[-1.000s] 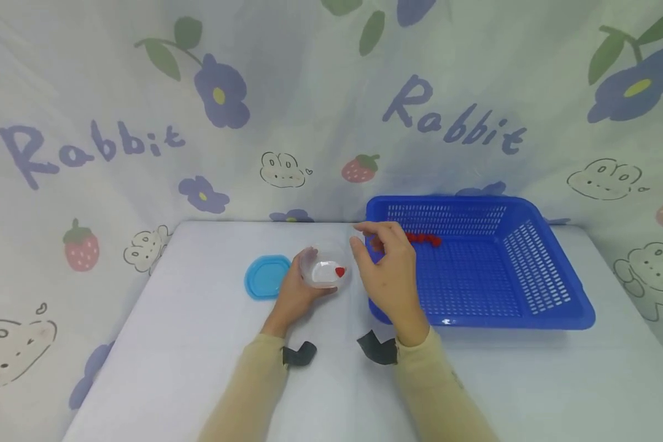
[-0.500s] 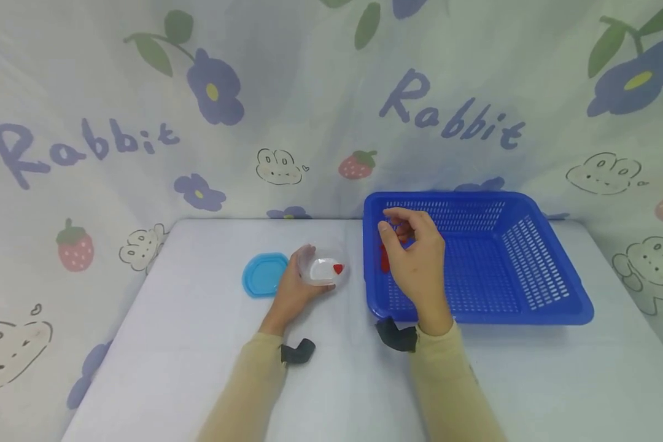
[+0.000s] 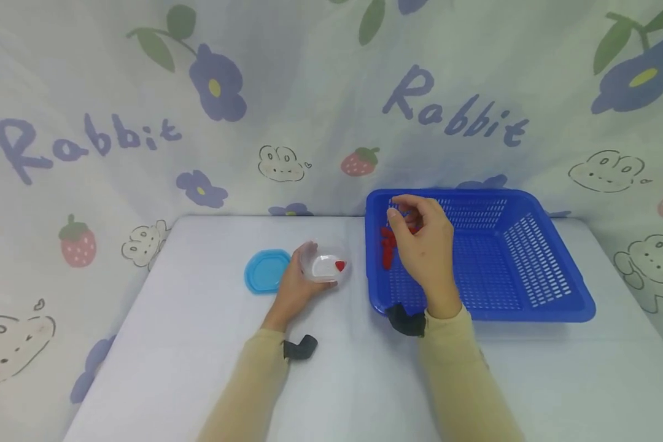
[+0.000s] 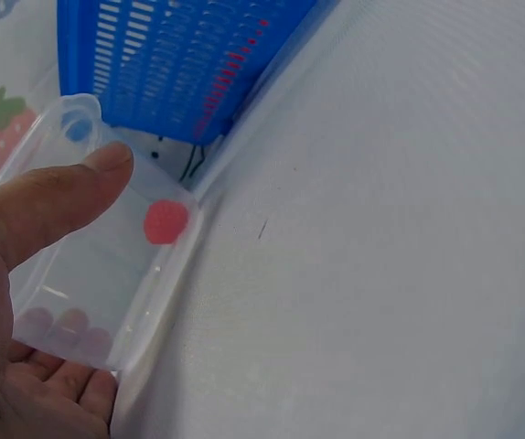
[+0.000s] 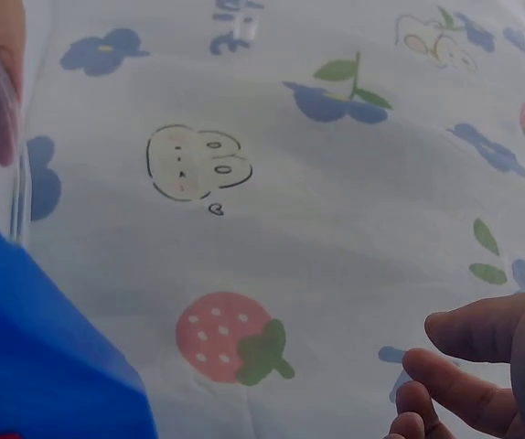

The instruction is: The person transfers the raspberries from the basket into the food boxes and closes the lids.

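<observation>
My left hand (image 3: pixel 295 291) grips a small clear plastic container (image 3: pixel 324 265), thumb on the near side and fingers round the far side. Inside it lies one small red berry-like piece (image 4: pixel 166 222), rounded and bumpy in the left wrist view. Over the left part of a blue plastic basket (image 3: pixel 508 316), my right hand (image 3: pixel 428 252) hangs with bent fingers. Its thumb and index fingertip stand apart, with nothing between them in the right wrist view. Several red pieces (image 3: pixel 387 253) lie below it along the basket's left side, partly hidden by the hand.
A light blue lid (image 3: pixel 266 271) lies on the white table (image 3: pixel 199 356) just left of the container. The basket fills the back right of the table, against a patterned curtain (image 3: pixel 320 110). Dark straps (image 3: pixel 406 321) hang at both wrists.
My right hand has moved rightward and away from me, from beside the container to over the basket. The left hand still holds the container in about the same place.
</observation>
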`<act>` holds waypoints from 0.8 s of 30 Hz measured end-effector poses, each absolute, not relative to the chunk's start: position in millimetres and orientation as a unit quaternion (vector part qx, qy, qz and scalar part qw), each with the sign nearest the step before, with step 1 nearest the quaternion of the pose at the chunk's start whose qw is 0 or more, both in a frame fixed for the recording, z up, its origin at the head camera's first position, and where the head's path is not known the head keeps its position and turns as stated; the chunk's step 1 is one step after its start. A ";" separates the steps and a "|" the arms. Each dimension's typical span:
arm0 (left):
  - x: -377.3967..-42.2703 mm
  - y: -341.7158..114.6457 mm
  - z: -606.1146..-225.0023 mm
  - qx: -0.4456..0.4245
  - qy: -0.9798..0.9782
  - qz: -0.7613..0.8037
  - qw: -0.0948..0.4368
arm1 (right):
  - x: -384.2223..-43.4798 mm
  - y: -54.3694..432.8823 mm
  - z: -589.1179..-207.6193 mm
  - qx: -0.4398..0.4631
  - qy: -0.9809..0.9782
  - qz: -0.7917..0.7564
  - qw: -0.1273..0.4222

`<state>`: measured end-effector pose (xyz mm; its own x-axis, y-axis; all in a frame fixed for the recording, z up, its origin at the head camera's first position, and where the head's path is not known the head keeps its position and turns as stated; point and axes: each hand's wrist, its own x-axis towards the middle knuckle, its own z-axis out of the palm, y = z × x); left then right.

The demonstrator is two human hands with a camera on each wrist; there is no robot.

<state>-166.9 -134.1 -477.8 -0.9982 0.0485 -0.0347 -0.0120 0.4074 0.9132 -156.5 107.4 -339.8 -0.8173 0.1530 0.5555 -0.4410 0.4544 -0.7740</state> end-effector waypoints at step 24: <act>-167.5 -134.6 -476.2 0.015 0.839 0.543 0.028 | -186.8 131.3 -322.8 0.112 -0.862 0.412 0.271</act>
<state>-167.5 -134.6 -476.2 -0.9980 0.0558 -0.0297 -0.0042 0.4105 0.9118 -186.8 131.3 -322.8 -0.8274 0.0302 0.5607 -0.4173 0.6352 -0.6499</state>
